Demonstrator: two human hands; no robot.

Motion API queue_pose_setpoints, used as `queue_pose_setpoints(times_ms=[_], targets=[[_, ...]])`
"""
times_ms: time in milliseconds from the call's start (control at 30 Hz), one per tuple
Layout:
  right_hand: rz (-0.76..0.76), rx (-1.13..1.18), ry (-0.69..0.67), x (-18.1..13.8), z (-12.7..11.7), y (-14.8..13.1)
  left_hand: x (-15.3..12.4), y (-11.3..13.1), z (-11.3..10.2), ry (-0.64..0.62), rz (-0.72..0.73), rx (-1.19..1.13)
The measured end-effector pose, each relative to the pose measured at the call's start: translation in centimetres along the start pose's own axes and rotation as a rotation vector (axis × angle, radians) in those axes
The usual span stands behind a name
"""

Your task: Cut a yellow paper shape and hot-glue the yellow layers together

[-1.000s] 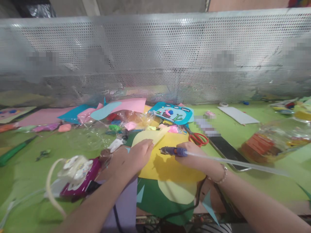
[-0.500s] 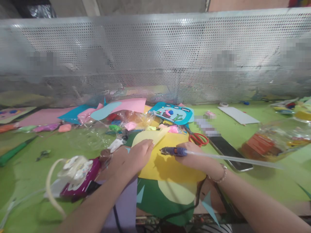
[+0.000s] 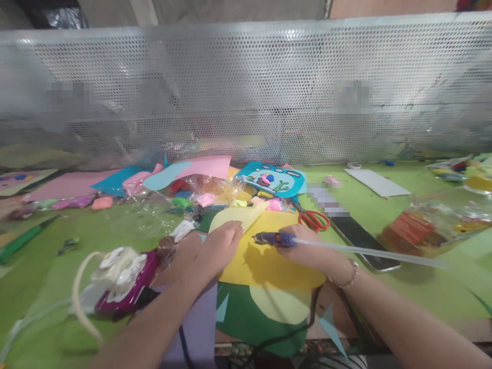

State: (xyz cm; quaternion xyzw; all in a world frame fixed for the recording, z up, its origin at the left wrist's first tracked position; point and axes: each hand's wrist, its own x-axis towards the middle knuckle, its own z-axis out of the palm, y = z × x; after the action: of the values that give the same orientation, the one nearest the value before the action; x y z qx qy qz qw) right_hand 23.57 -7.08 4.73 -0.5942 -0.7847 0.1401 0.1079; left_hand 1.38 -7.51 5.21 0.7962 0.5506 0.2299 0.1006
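My left hand (image 3: 223, 243) pinches a pale yellow paper piece (image 3: 251, 221), one edge of it lifted off the bright yellow paper sheet (image 3: 277, 266) beneath. My right hand (image 3: 300, 248) is closed around a blue hot glue gun (image 3: 274, 239). Its nozzle points left toward my left hand, and a long clear glue stick (image 3: 369, 250) extends from its back over my right wrist. The glue gun's shadow falls on the yellow sheet. Under that lies a dark green paper (image 3: 246, 318) with a pale yellow shape on it.
Red-handled scissors (image 3: 314, 221) and a phone (image 3: 361, 241) lie to the right, near a plastic jar (image 3: 426, 220). A purple-and-white power strip (image 3: 126, 282) with a plug is left. Behind are clay packets, a decorated blue card (image 3: 272, 179) and a perforated metal panel (image 3: 246, 92).
Both my hands, the glue gun and the papers look unmoved. At the far left edge, a blurred shape, possibly a person's hand, now covers the orange piece.
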Motion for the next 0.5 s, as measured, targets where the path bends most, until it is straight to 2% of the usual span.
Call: queue_pose_setpoints(times_ms=[500], targets=[[-0.001,-0.007,-0.032,0.68,0.39,0.71,0.04,-0.21,0.15,0.0,0.026,-0.004]])
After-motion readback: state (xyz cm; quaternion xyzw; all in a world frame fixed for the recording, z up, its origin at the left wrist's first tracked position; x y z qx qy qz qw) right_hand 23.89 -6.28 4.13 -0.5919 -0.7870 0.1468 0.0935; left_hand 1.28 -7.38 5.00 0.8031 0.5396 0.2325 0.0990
